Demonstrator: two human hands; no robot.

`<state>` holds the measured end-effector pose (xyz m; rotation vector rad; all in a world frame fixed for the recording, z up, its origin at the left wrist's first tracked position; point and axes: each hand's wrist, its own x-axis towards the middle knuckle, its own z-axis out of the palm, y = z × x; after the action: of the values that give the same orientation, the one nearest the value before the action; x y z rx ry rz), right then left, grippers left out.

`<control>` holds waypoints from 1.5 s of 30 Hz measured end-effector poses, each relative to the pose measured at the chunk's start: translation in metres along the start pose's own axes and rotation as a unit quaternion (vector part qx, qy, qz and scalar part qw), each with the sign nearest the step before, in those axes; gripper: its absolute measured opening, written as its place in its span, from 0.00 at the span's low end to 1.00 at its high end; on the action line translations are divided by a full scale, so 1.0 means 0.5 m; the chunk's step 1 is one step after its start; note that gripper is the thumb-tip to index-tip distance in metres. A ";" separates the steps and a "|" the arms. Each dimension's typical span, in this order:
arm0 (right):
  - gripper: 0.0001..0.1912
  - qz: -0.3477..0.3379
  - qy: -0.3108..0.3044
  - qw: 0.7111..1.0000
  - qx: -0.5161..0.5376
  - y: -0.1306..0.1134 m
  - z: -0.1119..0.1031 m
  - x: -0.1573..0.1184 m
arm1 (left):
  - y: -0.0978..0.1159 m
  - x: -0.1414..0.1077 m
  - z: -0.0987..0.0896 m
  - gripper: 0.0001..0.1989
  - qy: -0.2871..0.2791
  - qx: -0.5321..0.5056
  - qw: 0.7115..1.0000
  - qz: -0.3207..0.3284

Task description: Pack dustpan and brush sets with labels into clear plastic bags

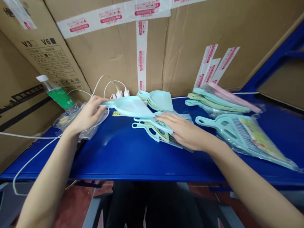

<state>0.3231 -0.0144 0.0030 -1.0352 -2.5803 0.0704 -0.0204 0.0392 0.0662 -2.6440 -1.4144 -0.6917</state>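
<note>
From the head view, the bristles of the small brushes (155, 126) are mostly hidden under the right hand (184, 131), so their number is hard to tell; only the handles with hanging holes stick out to the left. The packed set (244, 136) at the right runs out toward the frame edge inside glossy plastic wrap, and its printed card is too blurred to read. The clear bags (71, 122) under the left wrist are crumpled and their contents cannot be made out.

The left hand (87, 115) pinches the handle of a pale blue dustpan (129, 107) between thumb and fingers, holding it just above the table (118, 152), its scoop pointing right. The right hand lies flat, fingers pressed together, on the brush pile, which sits just below and right of the dustpan's scoop.

The dustpan is thin plastic, mint-blue, with a narrow handle and a wide flat scoop. Just behind it stands a nested stack of dustpans (159, 99). Farther right lies another stack (220, 99) in blue, green and pink. A bottle (55, 91) with a green label leans against cardboard boxes (106, 57), and white cables (106, 84) run to plugs beside it.
</note>
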 end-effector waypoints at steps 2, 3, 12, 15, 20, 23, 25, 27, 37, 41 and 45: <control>0.34 0.007 0.001 1.000 -0.006 0.003 -0.001 0.001 | -0.012 -0.033 -0.017 0.21 -0.018 -0.028 0.999 -0.013; 0.34 0.009 -0.001 1.000 -0.011 0.005 -0.001 0.001 | -0.018 -0.047 -0.023 0.20 -0.030 -0.041 0.999 -0.018; 0.34 0.049 0.028 0.997 -0.042 0.023 0.007 -0.008 | -0.054 -0.115 -0.036 0.15 -0.046 -0.137 0.989 -0.031; 0.36 0.055 0.040 0.997 -0.045 0.022 0.013 -0.010 | -0.037 -0.100 -0.030 0.15 -0.110 -0.153 0.982 -0.008; 0.44 0.015 0.045 0.999 -0.019 0.008 0.025 -0.004 | -0.007 -0.079 -0.011 0.16 -0.115 -0.178 0.977 0.022; 0.44 0.004 0.063 0.998 -0.017 0.000 0.027 0.000 | -0.016 -0.096 -0.016 0.15 -0.093 -0.175 0.980 0.014; 0.44 0.002 0.074 0.997 -0.021 -0.004 0.029 0.001 | -0.030 -0.115 -0.028 0.15 -0.033 -0.153 0.988 -0.013; 0.44 0.002 0.086 0.996 -0.024 -0.007 0.033 0.002 | -0.041 -0.129 -0.040 0.14 0.017 -0.126 0.991 -0.032; 0.48 -0.043 0.020 0.998 0.036 -0.041 0.039 0.006 | 0.023 -0.071 0.056 0.15 -0.082 -0.210 0.973 0.050; 0.42 -0.023 -0.024 0.997 0.066 -0.062 0.043 0.012 | 0.038 -0.067 0.100 0.18 -0.113 -0.225 0.966 0.062; 0.37 0.004 -0.062 0.994 0.094 -0.078 0.041 0.023 | 0.043 -0.069 0.105 0.19 -0.121 -0.236 0.962 0.072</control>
<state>0.2828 -0.0335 -0.0056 -1.0006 -2.6173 0.3846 -0.0011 0.0137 0.0081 -3.2604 -1.2083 -0.7977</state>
